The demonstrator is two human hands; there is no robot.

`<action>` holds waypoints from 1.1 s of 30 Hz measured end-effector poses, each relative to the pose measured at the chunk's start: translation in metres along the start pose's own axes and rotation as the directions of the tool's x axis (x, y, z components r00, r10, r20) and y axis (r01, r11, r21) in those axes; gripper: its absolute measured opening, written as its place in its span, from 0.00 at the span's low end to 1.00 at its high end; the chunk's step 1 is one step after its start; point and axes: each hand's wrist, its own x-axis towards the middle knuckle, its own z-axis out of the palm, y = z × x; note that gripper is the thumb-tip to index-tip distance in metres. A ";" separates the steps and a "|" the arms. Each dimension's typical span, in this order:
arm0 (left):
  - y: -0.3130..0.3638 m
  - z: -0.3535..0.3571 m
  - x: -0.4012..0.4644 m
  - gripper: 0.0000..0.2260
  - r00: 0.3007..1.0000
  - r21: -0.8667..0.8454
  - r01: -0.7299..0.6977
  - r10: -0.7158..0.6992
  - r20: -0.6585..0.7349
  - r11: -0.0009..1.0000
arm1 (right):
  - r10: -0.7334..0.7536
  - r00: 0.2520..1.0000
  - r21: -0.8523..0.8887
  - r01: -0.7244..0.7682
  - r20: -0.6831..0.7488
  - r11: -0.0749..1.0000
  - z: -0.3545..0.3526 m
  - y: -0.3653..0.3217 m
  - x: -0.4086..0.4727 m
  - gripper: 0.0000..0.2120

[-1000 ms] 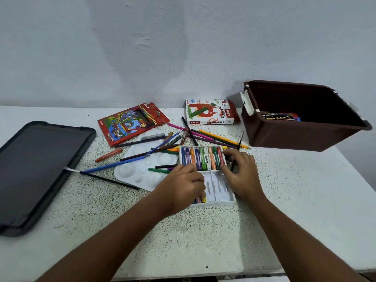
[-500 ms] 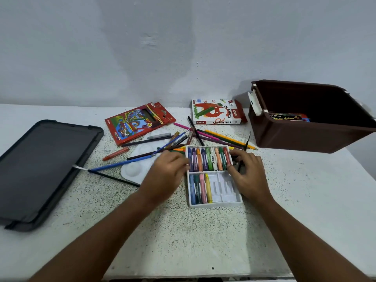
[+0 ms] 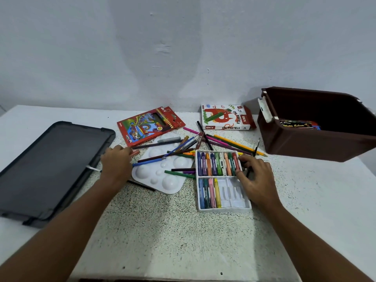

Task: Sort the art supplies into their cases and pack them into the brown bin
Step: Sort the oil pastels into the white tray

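A white pastel tray [image 3: 234, 208] lies at centre. Its top row is full of pastels and its bottom row holds several at the left. My right hand [image 3: 255, 179] grips the tray's right edge. My left hand [image 3: 116, 163] lies over the left end of a loose red pastel [image 3: 136, 153] on the table; the grip is hidden. Coloured pencils [image 3: 234, 142] lie scattered behind the tray. The oil pastels box [image 3: 225, 118] and the red pencil case [image 3: 148, 124] lie near the wall. The brown bin [image 3: 317, 145] stands at right.
A white paint palette [image 3: 162, 176] lies between my hands under several pencils. A dark bin lid [image 3: 46, 165] lies at left. A watercolour box [image 3: 297, 124] rests inside the bin. The table's front edge runs just below my forearms.
My left hand left the tray's bottom row and swept left across the palette to the loose red pastel. My right hand stayed at the tray's right edge.
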 end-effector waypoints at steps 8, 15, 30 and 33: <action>0.018 -0.013 0.002 0.08 0.966 -0.092 -0.185 0.164 -0.201 0.978 | 0.011 1.000 -0.006 -0.011 -0.004 1.000 -0.001 -0.001 -0.001 0.17; 0.118 -0.032 -0.042 0.14 0.639 -0.280 -0.768 0.724 -0.261 0.576 | 0.034 0.999 0.010 -0.034 -0.005 0.999 -0.001 -0.001 -0.001 0.18; 0.162 -0.013 -0.076 0.17 0.534 -0.384 -0.795 0.842 -0.074 0.470 | 0.056 0.998 0.007 -0.056 -0.010 0.998 -0.003 -0.006 -0.001 0.19; 0.162 -0.014 -0.076 0.17 0.541 -0.370 -0.794 0.838 -0.069 0.483 | 0.061 0.998 0.005 -0.061 -0.011 0.998 -0.003 -0.006 -0.001 0.19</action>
